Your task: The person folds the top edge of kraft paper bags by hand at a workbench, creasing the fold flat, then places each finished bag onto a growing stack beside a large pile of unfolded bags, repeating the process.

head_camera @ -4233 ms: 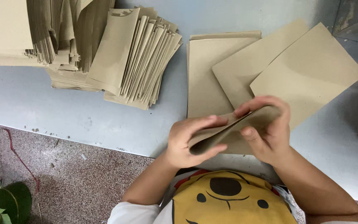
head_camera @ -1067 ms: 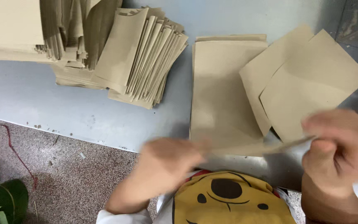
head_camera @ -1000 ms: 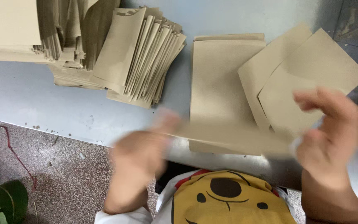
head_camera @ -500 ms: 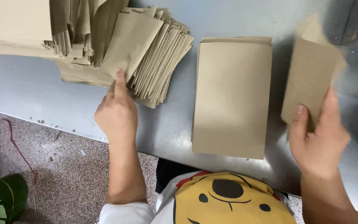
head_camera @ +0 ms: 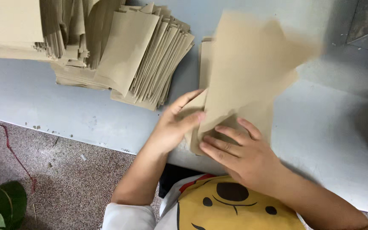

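2 hands [head_camera: 209, 140] on approx. 2 brown bags [head_camera: 248, 81]

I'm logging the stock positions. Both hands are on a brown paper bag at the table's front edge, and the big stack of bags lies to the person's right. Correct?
Not quite: the head view shows the stack of bags on the person's left. Both the left hand and right hand are on the brown paper bag.
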The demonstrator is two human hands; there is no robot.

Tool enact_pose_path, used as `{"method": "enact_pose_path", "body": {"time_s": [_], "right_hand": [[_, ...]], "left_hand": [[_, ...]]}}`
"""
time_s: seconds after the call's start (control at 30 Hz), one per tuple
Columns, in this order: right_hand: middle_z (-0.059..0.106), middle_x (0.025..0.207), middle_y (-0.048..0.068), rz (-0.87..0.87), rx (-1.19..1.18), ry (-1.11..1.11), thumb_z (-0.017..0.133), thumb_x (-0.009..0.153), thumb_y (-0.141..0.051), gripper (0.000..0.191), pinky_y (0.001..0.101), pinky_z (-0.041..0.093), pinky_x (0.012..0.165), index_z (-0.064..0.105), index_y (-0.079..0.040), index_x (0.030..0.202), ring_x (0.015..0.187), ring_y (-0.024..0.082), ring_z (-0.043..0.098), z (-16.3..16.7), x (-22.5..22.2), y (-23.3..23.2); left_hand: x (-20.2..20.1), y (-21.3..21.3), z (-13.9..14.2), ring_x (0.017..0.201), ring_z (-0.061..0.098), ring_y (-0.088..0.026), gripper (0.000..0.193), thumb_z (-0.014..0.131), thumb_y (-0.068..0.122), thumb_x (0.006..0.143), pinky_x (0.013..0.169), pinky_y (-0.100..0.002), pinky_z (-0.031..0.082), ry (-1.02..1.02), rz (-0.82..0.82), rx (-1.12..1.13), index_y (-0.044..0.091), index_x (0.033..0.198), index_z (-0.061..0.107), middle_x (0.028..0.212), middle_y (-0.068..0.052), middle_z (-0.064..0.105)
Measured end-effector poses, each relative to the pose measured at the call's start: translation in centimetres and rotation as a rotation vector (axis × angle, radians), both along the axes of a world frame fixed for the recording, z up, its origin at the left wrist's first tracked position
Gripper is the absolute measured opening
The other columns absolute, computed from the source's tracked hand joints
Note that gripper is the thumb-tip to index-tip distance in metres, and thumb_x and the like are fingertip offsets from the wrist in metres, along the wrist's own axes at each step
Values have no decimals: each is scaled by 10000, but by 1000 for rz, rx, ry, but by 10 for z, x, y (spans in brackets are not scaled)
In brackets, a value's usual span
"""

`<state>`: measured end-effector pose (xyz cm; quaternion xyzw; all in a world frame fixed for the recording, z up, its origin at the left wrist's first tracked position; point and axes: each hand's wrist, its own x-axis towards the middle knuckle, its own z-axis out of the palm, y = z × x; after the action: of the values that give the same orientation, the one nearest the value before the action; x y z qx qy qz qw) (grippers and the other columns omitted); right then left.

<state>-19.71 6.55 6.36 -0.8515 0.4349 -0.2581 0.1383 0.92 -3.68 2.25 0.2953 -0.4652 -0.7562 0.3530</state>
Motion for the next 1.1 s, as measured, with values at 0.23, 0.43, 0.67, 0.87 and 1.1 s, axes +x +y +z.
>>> {"method": "enact_pose_path", "body": {"time_s": [0.23, 0.43, 0.67, 0.87, 1.1], "right_hand": [[517, 1445, 208, -366, -62, -184, 700, 928, -222, 478, 526, 244, 1255, 535, -114, 1364, 1484, 394, 367, -22, -45, -16], [578, 1514, 75, -607, 892, -1349, 616, 968, -148, 591, 350, 482, 1016, 474, -81, 1538, 1234, 202, 595, -48, -73, -21], [704, 1237, 78, -466, 665, -1008, 677, 946, -23, 488, 317, 558, 943, 531, 17, 1410, 1113, 155, 670, -29, -79, -11], [687, 1148, 20, -469, 724, -863, 733, 810, -34, 586, 252, 536, 845, 523, -34, 1356, 1036, 85, 628, -23, -68, -9], [744, 1051, 48, -544, 697, -989, 675, 1009, -85, 214, 271, 555, 813, 692, 0, 1205, 934, 94, 667, -35, -80, -3]], "left_hand": [[-5, 12, -35, 1151, 650, -134, 388, 647, 44, 1052, 1028, -307, 519, 100, 180, 121, -53, 1419, 564, 1276, -91, 704], [3, 26, -50, 1181, 673, -221, 459, 665, 18, 998, 1051, -409, 533, 414, 250, 244, -8, 1432, 521, 1295, -121, 697], [27, 4, -7, 1313, 581, -171, 586, 690, 101, 965, 1132, -351, 461, 275, -156, -10, 6, 1495, 459, 1435, -98, 586], [0, 13, -12, 1255, 583, -118, 437, 626, 89, 1085, 1105, -295, 472, -43, 162, -199, -24, 1477, 472, 1369, -83, 627], [5, 19, -3, 1062, 589, -128, 410, 599, 81, 1080, 966, -298, 505, -328, 52, -291, -65, 1454, 517, 1175, -133, 684]]}}
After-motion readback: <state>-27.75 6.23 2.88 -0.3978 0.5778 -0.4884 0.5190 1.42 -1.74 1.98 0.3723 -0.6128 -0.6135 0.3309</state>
